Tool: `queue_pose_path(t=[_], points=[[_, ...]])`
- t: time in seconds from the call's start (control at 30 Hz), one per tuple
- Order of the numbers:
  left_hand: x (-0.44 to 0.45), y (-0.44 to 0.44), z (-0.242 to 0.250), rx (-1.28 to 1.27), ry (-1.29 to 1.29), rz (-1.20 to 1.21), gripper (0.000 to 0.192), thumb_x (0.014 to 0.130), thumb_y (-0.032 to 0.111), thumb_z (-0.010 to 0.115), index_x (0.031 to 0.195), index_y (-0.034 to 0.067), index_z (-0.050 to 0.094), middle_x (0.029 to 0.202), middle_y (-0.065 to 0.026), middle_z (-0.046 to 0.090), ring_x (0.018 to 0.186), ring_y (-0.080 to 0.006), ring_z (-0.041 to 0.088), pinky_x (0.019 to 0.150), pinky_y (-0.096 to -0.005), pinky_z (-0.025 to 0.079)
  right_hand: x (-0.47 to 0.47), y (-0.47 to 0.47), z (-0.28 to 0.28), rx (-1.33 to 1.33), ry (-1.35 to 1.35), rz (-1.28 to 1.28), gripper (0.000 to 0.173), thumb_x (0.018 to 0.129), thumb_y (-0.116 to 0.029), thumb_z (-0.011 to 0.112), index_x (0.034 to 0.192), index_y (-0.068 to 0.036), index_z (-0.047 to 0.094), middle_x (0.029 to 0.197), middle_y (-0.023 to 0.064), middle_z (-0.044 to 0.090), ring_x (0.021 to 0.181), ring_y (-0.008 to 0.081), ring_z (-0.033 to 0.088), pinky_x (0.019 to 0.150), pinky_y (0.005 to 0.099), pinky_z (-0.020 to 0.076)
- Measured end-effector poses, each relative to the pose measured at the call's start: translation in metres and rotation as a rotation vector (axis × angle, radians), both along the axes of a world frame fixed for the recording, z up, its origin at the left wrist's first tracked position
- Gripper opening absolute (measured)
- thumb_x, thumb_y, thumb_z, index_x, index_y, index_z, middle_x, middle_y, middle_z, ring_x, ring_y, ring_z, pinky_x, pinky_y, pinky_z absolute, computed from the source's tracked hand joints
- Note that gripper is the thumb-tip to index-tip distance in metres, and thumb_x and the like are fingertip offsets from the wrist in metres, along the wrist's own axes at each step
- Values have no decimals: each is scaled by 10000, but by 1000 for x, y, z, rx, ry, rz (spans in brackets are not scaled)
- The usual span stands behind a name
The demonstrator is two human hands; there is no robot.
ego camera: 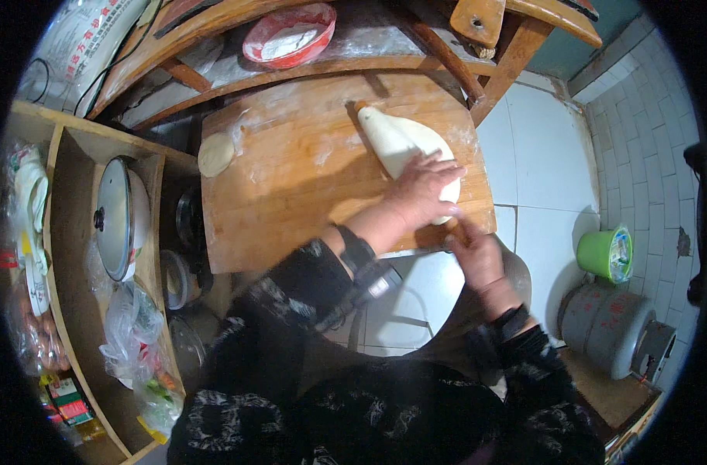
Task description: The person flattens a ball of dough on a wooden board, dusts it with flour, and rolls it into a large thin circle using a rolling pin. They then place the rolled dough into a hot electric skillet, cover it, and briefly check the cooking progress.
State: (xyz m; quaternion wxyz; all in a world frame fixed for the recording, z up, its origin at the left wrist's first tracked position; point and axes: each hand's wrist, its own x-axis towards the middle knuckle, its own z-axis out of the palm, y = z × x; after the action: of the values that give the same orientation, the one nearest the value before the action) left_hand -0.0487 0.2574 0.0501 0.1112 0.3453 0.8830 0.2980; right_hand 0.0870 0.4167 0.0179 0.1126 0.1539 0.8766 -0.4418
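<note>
A sheet of pale dough (426,135) lies partly wrapped around a wooden rolling pin (361,105), whose far tip pokes out at the upper end. My left hand (420,186) rests on top of the dough with its fingers spread across it, hiding part of the roll. At the near end, my right hand (478,256) is closed around the pin's handle; it looks slightly blurred. Beneath them is a floured wooden board (283,192). A small round piece of dough (216,154) lies at the board's left edge.
Behind the board, a red bowl of flour (289,38) sits on a wooden shelf. On the left stands a wooden cabinet (106,131) holding a lidded pot (121,218) and plastic bags (133,325). A green bucket (597,256) and a grey gas cylinder (606,328) stand at the right.
</note>
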Motion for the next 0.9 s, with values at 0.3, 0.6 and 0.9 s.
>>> queue_pose_path(t=[0.3,0.6,0.9], points=[[-96,-123,-10,-386,380,355,675,721,289,805,1325,139,542,1383,-82,521,1326,-293,419,1171,-467,221,-188,15,18,503,324,290,495,971,-536,431,1014,-100,661,867,158,692,851,368,658,743,443,523],[-28,-142,-25,-288,51,366,531,910,254,608,1396,81,479,1469,-114,435,1392,-307,347,1167,-418,262,-193,-51,-17,516,407,502,508,992,-476,400,1178,-68,640,1319,170,558,1202,362,532,996,430,428],[42,-137,-43,-157,157,311,575,916,227,543,1430,5,409,1494,-169,406,1415,-331,329,1186,-484,208,-101,-121,12,519,259,876,651,977,-436,471,1478,-44,333,1549,169,303,1455,318,241,1198,436,179]])
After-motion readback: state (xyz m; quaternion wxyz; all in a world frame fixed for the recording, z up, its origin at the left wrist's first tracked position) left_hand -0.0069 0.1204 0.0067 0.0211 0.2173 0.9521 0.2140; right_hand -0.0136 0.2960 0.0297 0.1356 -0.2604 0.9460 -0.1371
